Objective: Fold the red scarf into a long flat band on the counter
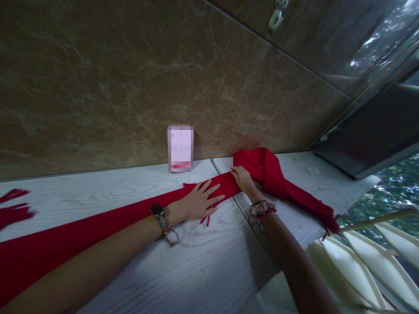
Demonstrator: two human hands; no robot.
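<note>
A long strip of red scarf (98, 222) runs across the white wood-grain surface from the lower left towards the middle. My left hand (199, 203) lies flat on it, fingers spread, a ring on one finger. A few red fringe threads show just below that hand. Further right, my right hand (244, 179) has its fingers curled together at the strip's upper edge, gripping the cloth. Beside it is a loosely looped red scarf part (266, 170), with a fringed tail (319, 213) reaching to the right. Whether both parts are one scarf cannot be told.
A phone with a blurred screen (180, 149) leans upright against the brown marbled wall (114, 87). Red fringe ends (16, 209) lie at the far left. A dark box-like object (369, 131) stands at right, beside white railing slats (353, 257). A seam crosses the white surface (183, 270).
</note>
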